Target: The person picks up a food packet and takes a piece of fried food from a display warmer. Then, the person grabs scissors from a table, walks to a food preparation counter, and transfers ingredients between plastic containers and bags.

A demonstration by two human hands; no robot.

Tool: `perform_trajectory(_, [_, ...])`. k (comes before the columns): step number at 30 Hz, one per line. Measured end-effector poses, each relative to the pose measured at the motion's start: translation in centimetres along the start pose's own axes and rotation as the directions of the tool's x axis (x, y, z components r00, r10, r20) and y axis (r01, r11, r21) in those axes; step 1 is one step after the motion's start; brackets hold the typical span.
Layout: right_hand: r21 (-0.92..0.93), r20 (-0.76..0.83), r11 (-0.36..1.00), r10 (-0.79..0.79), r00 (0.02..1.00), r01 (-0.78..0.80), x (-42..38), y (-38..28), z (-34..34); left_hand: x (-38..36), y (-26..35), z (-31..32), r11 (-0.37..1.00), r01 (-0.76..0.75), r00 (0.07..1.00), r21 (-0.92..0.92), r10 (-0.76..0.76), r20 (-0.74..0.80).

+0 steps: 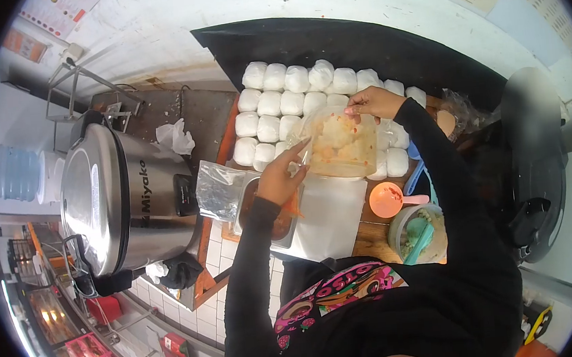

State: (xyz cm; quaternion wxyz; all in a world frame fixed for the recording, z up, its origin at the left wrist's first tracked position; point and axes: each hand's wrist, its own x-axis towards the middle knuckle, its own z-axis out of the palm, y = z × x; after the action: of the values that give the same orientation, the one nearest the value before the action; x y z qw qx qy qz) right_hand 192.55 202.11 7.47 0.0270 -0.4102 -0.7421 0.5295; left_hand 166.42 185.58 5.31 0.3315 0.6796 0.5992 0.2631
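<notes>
A clear plastic tub (366, 161) with pale food and orange-red bits in it is tilted toward me between both hands. My left hand (283, 177) grips its left edge, fingers pointing at the rim. At the upper right corner, my right hand (376, 102) pinches the rim between thumb and fingers. Behind the tub, rows of white wrapped bundles (269, 103) cover the back of the table, partly hidden by it. Below my left hand stands a metal pan (284, 232) with reddish-orange contents. White paper sheets (333, 208) lie just under the tub.
On the right are an orange cup with a pink handle (386, 200) and a bowl (435, 250) with a green scoop (422, 240). A large Miyako rice cooker (158, 190) stands left, near a clear plastic sheet (219, 190). A black sheet (397, 53) lines the wall.
</notes>
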Motion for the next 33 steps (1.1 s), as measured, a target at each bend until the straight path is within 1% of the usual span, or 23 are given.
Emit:
perform_trajectory(2, [-0.01,0.028,1.0,0.002,1.0,-0.002,0.6,0.2,-0.3,-0.5,-1.1,-0.3,0.953,0.022,0.999,-0.303,-0.014,0.03])
perform_trajectory(3, [0.0,0.038,1.0,0.007,0.999,-0.007,1.0,0.3,-0.7,-0.6,-1.1,-0.8,0.952,0.026,0.999,-0.304,-0.018,0.028])
perform_trajectory(5, [0.011,0.049,1.0,0.013,0.999,-0.013,1.8,0.5,-1.9,-0.9,-1.0,-2.1,0.833,0.107,0.994,-0.543,-0.067,0.092])
perform_trajectory(6, [0.081,0.075,0.996,0.03,0.997,-0.036,2.1,0.3,-2.4,-0.8,-1.2,-2.7,0.832,0.112,0.993,-0.544,-0.072,0.094])
perform_trajectory(8, [0.191,0.116,0.98,0.036,0.993,-0.058,2.5,-0.2,-3.3,0.0,-1.6,-4.1,0.859,0.017,0.989,-0.512,0.062,0.136])
perform_trajectory(9, [0.189,0.121,0.98,0.037,0.992,-0.059,2.9,-0.3,-3.8,0.5,-1.4,-4.8,0.857,0.019,0.989,-0.514,0.058,0.133])
perform_trajectory(11, [0.281,0.188,0.951,0.074,0.979,-0.126,3.9,-0.4,-5.0,1.3,-0.1,-6.4,0.795,0.118,0.977,-0.596,0.015,0.214])
perform_trajectory(12, [0.296,0.201,0.943,0.093,0.975,-0.151,4.5,-0.5,-5.3,1.8,0.8,-6.9,0.771,0.185,0.969,-0.61,-0.04,0.245])
perform_trajectory(16, [0.278,0.216,0.947,0.101,0.971,-0.16,5.6,0.0,-6.5,3.1,1.0,-7.4,0.768,0.192,0.963,-0.61,-0.029,0.267])
perform_trajectory(18, [0.373,0.181,0.894,0.193,0.964,-0.249,6.3,1.4,-7.1,3.2,1.0,-7.6,0.667,0.23,0.969,-0.709,-0.089,0.23])
perform_trajectory(19, [0.374,0.181,0.892,0.196,0.964,-0.252,6.6,1.9,-7.2,3.5,0.7,-7.5,0.666,0.232,0.968,-0.709,-0.089,0.234])
perform_trajectory(21, [0.355,0.13,0.9,0.221,0.967,-0.254,6.6,2.6,-6.8,4.1,-0.1,-7.2,0.677,0.238,0.97,-0.696,-0.129,0.207])
perform_trajectory(22, [0.355,0.128,0.9,0.221,0.967,-0.253,6.5,2.6,-6.8,4.4,-0.2,-7.1,0.678,0.238,0.97,-0.696,-0.128,0.207])
perform_trajectory(24, [0.485,0.124,0.858,0.124,0.984,-0.169,6.1,2.8,-6.7,5.2,-0.1,-7.0,0.623,0.256,0.966,-0.739,-0.131,0.224])
perform_trajectory(25, [0.486,0.122,0.858,0.125,0.985,-0.169,6.4,3.9,-6.9,5.5,-0.1,-6.9,0.623,0.256,0.966,-0.739,-0.129,0.226])
perform_trajectory(27, [0.443,0.015,0.886,0.142,0.99,-0.134,7.1,5.7,-6.7,6.2,0.0,-6.7,0.649,0.258,0.966,-0.716,-0.148,0.213])
perform_trajectory(28, [0.445,0.015,0.886,0.142,0.99,-0.134,7.1,6.4,-6.6,6.5,-0.2,-6.4,0.649,0.259,0.965,-0.715,-0.149,0.214])
perform_trajectory(30, [0.467,0.105,0.844,0.244,0.964,-0.264,7.0,6.7,-6.5,7.3,-0.6,-5.8,0.712,0.252,0.967,-0.655,-0.172,0.186])
perform_trajectory(31, [0.467,0.102,0.845,0.241,0.965,-0.26,6.6,6.7,-6.0,7.4,-0.7,-5.8,0.715,0.249,0.968,-0.654,-0.169,0.184])
perform_trajectory(33, [0.644,-0.073,0.762,0.144,0.987,-0.064,5.3,7.3,-4.0,7.4,-0.9,-5.5,0.718,0.195,0.981,-0.668,-0.134,0.143])
